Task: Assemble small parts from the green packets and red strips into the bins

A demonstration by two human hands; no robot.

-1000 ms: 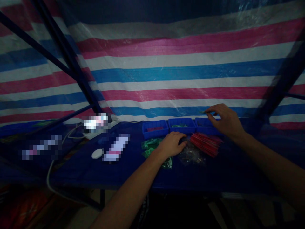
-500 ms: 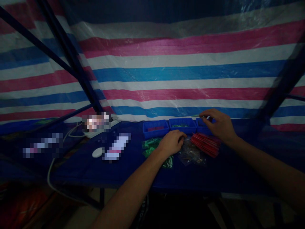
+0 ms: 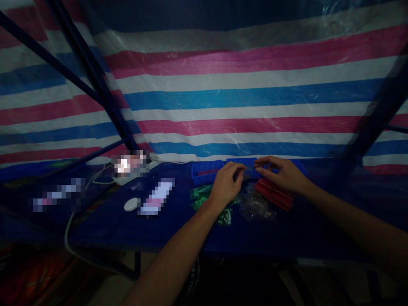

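Observation:
My left hand [image 3: 227, 183] is closed in a pinch over the green plastic packets [image 3: 201, 194], and what its fingertips hold is too small to make out. Facing it from the right, my right hand [image 3: 283, 173] pinches too, its fingertips a short gap from the left ones. A faint greenish sliver shows between the two hands, too dim to name. Below the right hand lies a stack of red packets [image 3: 274, 194]. Beside it is a clear plastic bag [image 3: 257, 206] of small brownish pieces. Behind the hands stand blue bins [image 3: 208, 173], partly covered by them.
On the left of the blue table [image 3: 178, 229] are a blurred-out phone [image 3: 157, 196], a white oval object [image 3: 131, 204] and a white power strip [image 3: 123, 179] with cables. Dark frame posts [image 3: 117, 123] rise at both sides, before a striped tarp [image 3: 242, 97].
My right hand has come left and slightly down from the right-hand bin toward my left hand. The left hand has risen a little off the clear bag, toward the bins.

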